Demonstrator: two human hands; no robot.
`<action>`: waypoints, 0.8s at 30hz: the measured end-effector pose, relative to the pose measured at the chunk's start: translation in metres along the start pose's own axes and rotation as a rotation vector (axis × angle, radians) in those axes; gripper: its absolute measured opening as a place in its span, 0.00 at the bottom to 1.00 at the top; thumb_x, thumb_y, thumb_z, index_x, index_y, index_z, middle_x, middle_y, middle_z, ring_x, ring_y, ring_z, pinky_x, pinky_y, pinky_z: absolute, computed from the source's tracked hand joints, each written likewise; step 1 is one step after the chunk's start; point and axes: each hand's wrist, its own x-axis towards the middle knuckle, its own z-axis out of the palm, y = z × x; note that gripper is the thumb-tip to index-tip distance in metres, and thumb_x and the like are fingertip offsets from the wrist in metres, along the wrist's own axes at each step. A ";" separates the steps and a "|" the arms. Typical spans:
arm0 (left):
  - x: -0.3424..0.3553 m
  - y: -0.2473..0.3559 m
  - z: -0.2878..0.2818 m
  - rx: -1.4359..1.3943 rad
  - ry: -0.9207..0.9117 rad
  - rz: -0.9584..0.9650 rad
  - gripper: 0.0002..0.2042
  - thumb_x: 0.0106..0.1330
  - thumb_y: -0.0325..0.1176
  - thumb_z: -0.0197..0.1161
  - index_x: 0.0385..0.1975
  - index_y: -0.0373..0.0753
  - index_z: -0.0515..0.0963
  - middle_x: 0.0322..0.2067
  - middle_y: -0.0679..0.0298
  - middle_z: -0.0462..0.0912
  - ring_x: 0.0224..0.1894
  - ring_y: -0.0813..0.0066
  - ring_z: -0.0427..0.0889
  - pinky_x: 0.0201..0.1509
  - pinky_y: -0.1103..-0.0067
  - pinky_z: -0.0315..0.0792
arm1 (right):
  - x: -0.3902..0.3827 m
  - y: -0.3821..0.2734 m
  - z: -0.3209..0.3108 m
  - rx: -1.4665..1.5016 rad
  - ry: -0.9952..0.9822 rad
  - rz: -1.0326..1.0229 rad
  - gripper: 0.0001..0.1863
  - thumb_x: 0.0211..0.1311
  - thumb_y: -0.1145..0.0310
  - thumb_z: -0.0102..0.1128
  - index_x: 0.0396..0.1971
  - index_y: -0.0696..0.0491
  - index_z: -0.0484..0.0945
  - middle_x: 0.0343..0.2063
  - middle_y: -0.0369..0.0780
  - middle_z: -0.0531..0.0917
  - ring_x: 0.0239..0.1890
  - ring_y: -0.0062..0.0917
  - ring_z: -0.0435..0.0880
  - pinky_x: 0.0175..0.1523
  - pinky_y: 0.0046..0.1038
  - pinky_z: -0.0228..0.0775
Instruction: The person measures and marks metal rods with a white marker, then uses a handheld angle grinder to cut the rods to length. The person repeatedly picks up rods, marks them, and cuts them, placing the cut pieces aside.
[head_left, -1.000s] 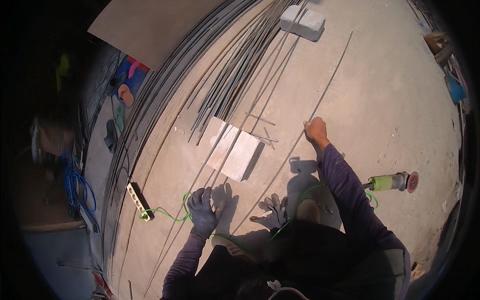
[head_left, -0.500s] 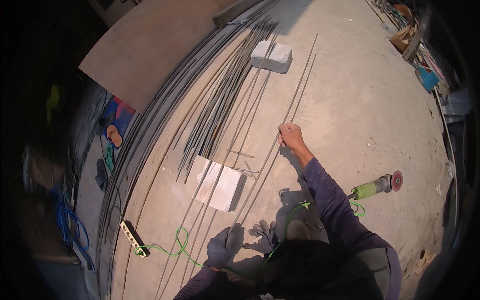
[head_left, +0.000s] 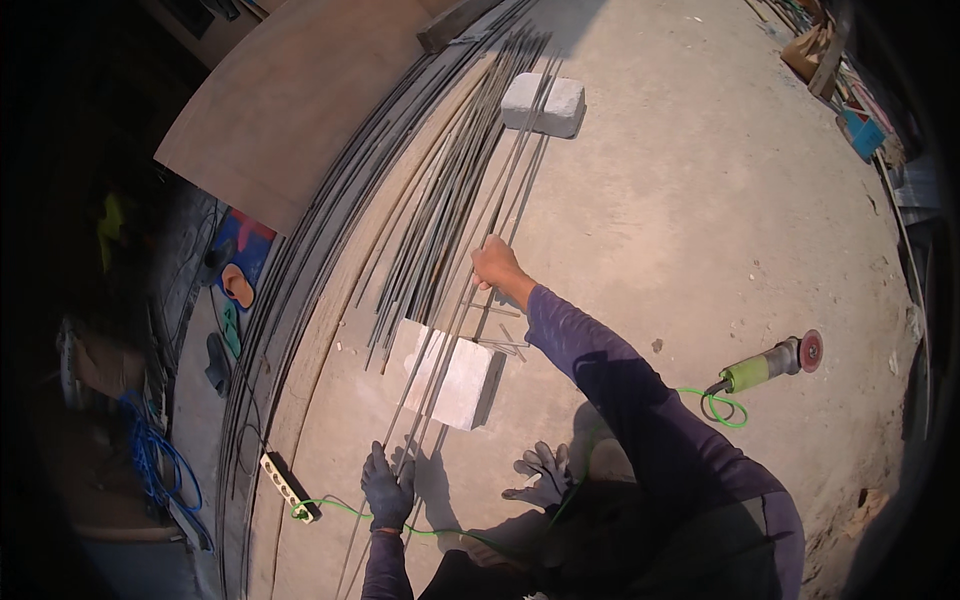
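My bare right hand (head_left: 497, 266) is closed around a thin steel rod (head_left: 462, 312) lying over the two pale blocks. My left hand (head_left: 387, 492), in a dark grey glove, is beside the near ends of the rods, its fingers stretched out and apart. The rods cross the near white block (head_left: 452, 380) and run on to the far block (head_left: 543, 105). Short cut rod pieces (head_left: 508, 345) lie on the ground just right of the near block. A loose grey glove (head_left: 543, 474) rests to the right of my left hand.
A green angle grinder (head_left: 760, 370) with a reddish disc lies at the right on concrete. Its green cord crosses near me toward a power strip (head_left: 287, 487). Bundled rods (head_left: 440, 200) and a brown board (head_left: 290, 110) lie to the left.
Both hands have moved left, bringing the held rod from the open concrete onto the blocks beside the other rods. The fingers of my left hand have straightened away from the rod.
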 end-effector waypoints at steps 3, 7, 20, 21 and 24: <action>-0.003 -0.005 0.005 0.054 -0.024 -0.029 0.37 0.69 0.44 0.65 0.74 0.34 0.61 0.55 0.42 0.78 0.56 0.45 0.77 0.60 0.55 0.69 | 0.002 0.006 0.007 -0.058 0.015 -0.017 0.17 0.73 0.66 0.51 0.46 0.67 0.69 0.24 0.49 0.85 0.20 0.33 0.86 0.24 0.33 0.78; -0.004 -0.001 0.006 0.029 -0.041 -0.062 0.36 0.69 0.44 0.64 0.74 0.35 0.61 0.57 0.42 0.77 0.57 0.45 0.76 0.62 0.54 0.67 | 0.002 0.002 0.007 -0.103 -0.002 -0.001 0.21 0.71 0.66 0.52 0.53 0.69 0.68 0.26 0.52 0.86 0.23 0.38 0.89 0.34 0.38 0.82; 0.002 0.013 0.000 -0.039 -0.053 -0.105 0.36 0.70 0.45 0.63 0.74 0.36 0.61 0.64 0.37 0.72 0.66 0.36 0.69 0.70 0.51 0.60 | 0.029 0.024 0.011 -0.264 0.137 -0.139 0.15 0.74 0.63 0.52 0.40 0.64 0.69 0.20 0.46 0.83 0.18 0.32 0.85 0.26 0.34 0.78; 0.001 0.012 0.000 -0.026 -0.049 -0.104 0.36 0.70 0.45 0.63 0.74 0.36 0.61 0.63 0.37 0.72 0.66 0.36 0.69 0.70 0.51 0.60 | 0.029 0.023 0.011 -0.266 0.127 -0.140 0.15 0.74 0.63 0.53 0.39 0.63 0.69 0.20 0.46 0.83 0.18 0.32 0.85 0.26 0.34 0.78; -0.002 0.011 0.000 -0.015 -0.035 -0.113 0.36 0.70 0.45 0.64 0.74 0.36 0.61 0.63 0.36 0.72 0.66 0.36 0.69 0.70 0.50 0.60 | 0.018 0.008 0.011 -0.224 0.067 -0.101 0.17 0.73 0.63 0.54 0.42 0.65 0.70 0.26 0.51 0.84 0.26 0.38 0.86 0.35 0.38 0.77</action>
